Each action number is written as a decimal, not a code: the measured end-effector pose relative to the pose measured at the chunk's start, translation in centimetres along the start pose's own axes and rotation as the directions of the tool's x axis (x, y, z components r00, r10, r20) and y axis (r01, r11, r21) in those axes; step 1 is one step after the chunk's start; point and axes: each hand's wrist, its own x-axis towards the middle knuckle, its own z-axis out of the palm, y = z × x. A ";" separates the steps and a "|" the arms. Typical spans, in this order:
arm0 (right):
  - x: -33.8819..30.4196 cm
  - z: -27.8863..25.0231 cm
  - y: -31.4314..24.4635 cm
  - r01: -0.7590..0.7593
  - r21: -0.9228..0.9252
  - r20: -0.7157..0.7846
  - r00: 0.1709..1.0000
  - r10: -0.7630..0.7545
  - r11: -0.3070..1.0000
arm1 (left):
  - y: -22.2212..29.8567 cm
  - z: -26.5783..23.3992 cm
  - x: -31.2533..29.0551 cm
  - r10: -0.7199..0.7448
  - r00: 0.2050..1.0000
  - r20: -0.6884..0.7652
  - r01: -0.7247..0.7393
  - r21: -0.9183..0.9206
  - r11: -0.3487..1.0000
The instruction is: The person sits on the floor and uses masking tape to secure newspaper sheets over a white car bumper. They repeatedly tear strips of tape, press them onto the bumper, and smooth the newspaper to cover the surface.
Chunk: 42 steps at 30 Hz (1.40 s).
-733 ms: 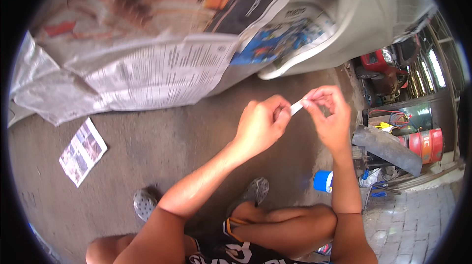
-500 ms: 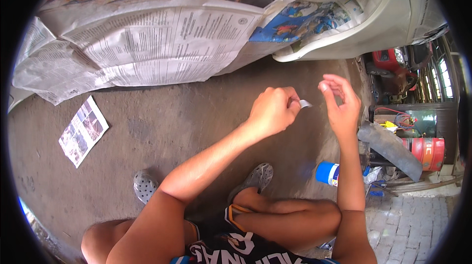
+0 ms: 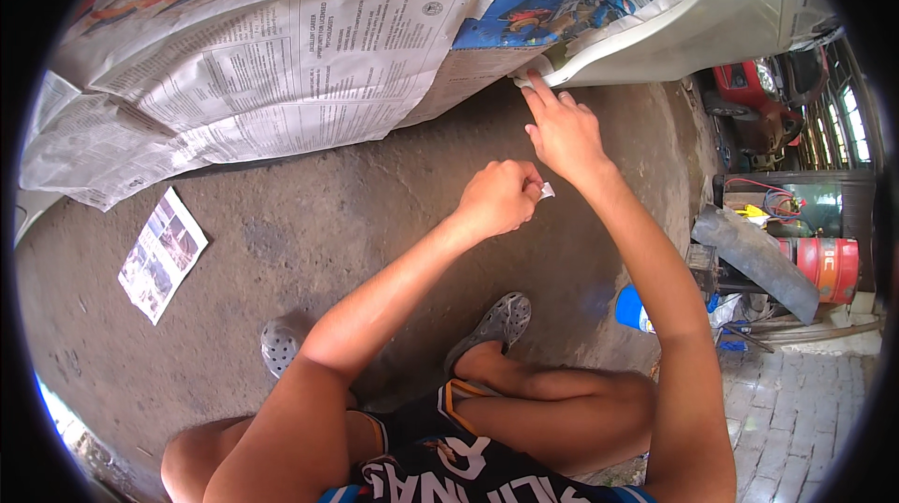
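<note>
My left hand (image 3: pixel 498 199) is closed in a pinch on a small piece of white tape (image 3: pixel 547 191) that sticks out past the fingertips. Above it and to the right, my right hand (image 3: pixel 567 133) has its fingers stretched out, and the fingertips touch the lower edge of a pale vehicle body panel (image 3: pixel 646 58). Newspaper sheets (image 3: pixel 309 63) cover most of the body, and a colourful newspaper page (image 3: pixel 571 2) lies along the curved edge close to those fingertips.
A loose newspaper piece (image 3: pixel 164 255) lies on the rough floor (image 3: pixel 328 213) at left. On the right are a blue-lidded container (image 3: pixel 631 308), a red cylindrical container (image 3: pixel 826 269), a grey curved sheet (image 3: pixel 754 264) and a red vehicle (image 3: pixel 740 86) farther back.
My right hand has moved up and left from beside the tape to the panel's lower edge, its fingers straightening. My left hand has shifted slightly left, still pinching the tape.
</note>
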 end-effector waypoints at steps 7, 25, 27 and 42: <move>-1.2 -3.9 1.2 -0.035 0.014 -0.137 0.990 0.037 0.999 | 0.3 -0.6 -0.2 -0.020 1.000 0.002 0.020 -0.026 0.999; -1.1 -5.8 1.0 0.029 0.195 -0.329 0.943 0.037 0.980 | 0.3 -0.4 0.2 0.032 0.999 -0.020 -0.034 -0.110 0.993; -0.7 -5.2 1.0 0.062 0.257 -0.324 0.946 0.026 0.964 | 0.4 -0.2 0.2 0.014 1.000 -0.009 -0.015 -0.105 0.994; -2.5 -5.3 1.0 0.029 0.886 -0.095 0.988 0.120 0.463 | 1.4 -1.0 2.5 0.060 0.870 -0.489 -0.285 -0.400 0.871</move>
